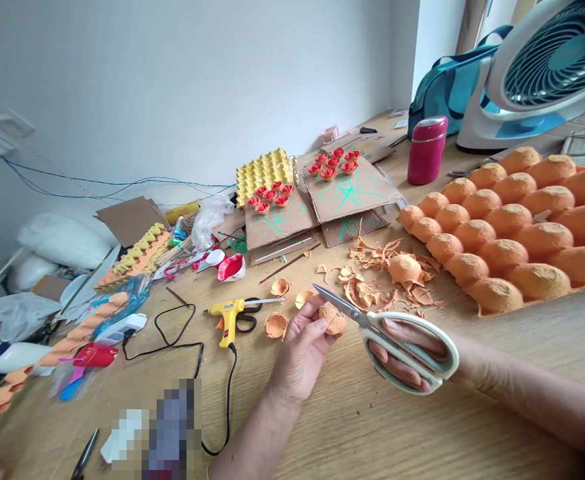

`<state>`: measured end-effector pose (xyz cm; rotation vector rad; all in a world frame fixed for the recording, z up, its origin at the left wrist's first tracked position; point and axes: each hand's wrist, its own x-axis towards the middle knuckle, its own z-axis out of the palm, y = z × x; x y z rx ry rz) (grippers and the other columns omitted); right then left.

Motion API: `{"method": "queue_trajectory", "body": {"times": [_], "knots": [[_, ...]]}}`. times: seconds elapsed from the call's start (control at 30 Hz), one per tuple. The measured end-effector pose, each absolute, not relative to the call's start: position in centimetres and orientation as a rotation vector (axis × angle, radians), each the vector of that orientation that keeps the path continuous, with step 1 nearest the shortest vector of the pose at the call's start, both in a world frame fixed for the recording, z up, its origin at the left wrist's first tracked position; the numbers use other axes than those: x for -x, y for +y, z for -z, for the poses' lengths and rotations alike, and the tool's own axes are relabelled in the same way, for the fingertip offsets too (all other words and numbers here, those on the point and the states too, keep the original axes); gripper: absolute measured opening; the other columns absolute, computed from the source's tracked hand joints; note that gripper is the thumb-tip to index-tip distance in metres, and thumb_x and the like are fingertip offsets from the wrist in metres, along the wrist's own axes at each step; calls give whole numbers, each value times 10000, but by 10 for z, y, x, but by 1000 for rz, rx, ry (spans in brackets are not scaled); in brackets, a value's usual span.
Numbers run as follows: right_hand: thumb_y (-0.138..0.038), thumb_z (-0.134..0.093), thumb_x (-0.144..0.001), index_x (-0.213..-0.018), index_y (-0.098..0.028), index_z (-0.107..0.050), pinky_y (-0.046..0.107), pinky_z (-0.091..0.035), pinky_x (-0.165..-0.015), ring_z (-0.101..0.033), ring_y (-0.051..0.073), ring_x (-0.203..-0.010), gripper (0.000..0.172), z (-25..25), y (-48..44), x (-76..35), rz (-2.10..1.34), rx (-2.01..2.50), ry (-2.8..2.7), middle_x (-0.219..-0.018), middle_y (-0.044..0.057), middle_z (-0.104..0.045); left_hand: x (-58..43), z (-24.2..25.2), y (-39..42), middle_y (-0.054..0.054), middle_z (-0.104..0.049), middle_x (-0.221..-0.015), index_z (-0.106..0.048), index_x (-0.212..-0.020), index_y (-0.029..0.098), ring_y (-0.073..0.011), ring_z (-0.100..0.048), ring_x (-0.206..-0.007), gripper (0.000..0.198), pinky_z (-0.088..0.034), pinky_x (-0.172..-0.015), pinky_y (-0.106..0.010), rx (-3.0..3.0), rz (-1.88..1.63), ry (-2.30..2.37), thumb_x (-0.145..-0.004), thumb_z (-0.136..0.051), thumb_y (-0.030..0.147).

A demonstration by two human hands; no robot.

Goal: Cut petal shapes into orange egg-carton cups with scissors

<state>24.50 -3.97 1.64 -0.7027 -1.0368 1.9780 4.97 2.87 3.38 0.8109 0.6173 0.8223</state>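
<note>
Between the thumb and fingers of my left hand (302, 347) is a small orange egg-carton cup (333, 321), partly covered by the fingers. My right hand (407, 353) grips white-handled scissors (407, 320), fingers through the loops. Their blades point up and left, close above the cup, and look nearly closed. Left of my left hand lie cut orange cups: one petal-edged cup (276, 325), another (280, 287) behind it, and a paler one (303, 299). Orange carton scraps (367, 283) are heaped behind the scissors, with a rounded cup piece (405, 269) on top.
A large orange egg tray (502, 233) fills the right side. A yellow glue gun (227, 320) with a black cord lies left. Cardboard sheets (347, 190) at the back carry red cup flowers (332, 163). A pink flask (427, 150) and a fan (547, 73) stand back right.
</note>
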Motion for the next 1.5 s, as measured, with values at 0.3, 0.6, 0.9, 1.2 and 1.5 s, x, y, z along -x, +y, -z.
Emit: {"method": "queue_trajectory", "body": {"times": [0.3,0.6,0.9,1.2,1.5], "knots": [[-743,-554,-817,-824,-194,-569,210,-281,-407,-427,90,-408,550,-16,-36,-245,-1774,840,-993,-517,-39,-517,-53,-36,27,-2,-625,-854,-733,-1059,180,-95,-559,-777,374,-448,-801,-239,-885,-799,680,-706,-825,262],[-500,-516,-927,-770,-198,-518,262,-363,-541,-458,139,-605,341,-24,-40,-253,-1280,1215,-1560,-670,-9,-511,-52,-30,27,-15,-674,-863,-706,-887,177,-138,-584,-841,210,-443,-839,-267,-1143,-934,839,-748,-801,302],[-408,-493,-962,-795,-208,-504,357,-382,-715,-552,199,-682,261,-22,-39,-255,-427,1428,-2075,-734,27,-589,-49,-29,29,1,-624,-787,-702,-858,187,-128,-532,-756,171,-431,-727,-233,-1296,-1048,916,-777,-767,323],[-408,-603,-893,-867,-208,-546,398,-369,-788,-567,237,-762,209,-17,-37,-256,-141,1507,-2135,-818,49,-625,-51,-30,31,-17,-670,-826,-714,-856,186,-139,-574,-817,133,-456,-792,-246,-1254,-1066,866,-799,-757,299],[-412,-591,-896,-842,-209,-552,400,-369,-779,-563,231,-741,213,-17,-38,-255,-111,1480,-2144,-818,50,-628,-53,-30,28,-5,-679,-833,-731,-833,198,-146,-596,-847,167,-455,-844,-273,-1175,-1024,824,-747,-807,319]]}}
